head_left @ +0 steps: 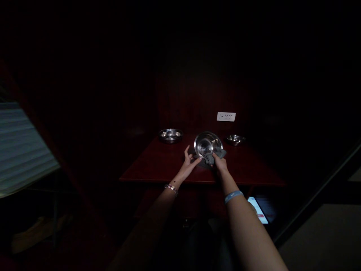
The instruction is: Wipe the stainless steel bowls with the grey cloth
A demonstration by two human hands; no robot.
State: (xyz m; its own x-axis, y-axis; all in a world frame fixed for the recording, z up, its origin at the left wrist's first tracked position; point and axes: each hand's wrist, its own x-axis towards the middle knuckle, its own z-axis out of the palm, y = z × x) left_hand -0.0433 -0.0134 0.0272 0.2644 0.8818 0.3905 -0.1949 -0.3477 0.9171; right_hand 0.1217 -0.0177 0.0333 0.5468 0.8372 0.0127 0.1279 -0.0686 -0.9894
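Observation:
A shiny steel bowl [208, 143] is held tilted above the dark red table [158, 165], its open side toward me. My left hand [188, 164] grips the bowl's lower left side, thumb near the rim and fingers behind. In my right hand [220, 162] is a grey cloth [209, 158], pressed against the bowl's lower right rim; part of the cloth sticks out to the right. Behind and to the left, a steel bowl [170, 135] stands on the table. A smaller steel bowl [235, 140] stands at the back right.
A white socket panel [226, 116] is on the wall behind the table. Below the table's right front edge, a lit phone screen [258, 210] shows beside my right forearm. Pale slatted material [22, 146] hangs at the far left. The surroundings are very dark.

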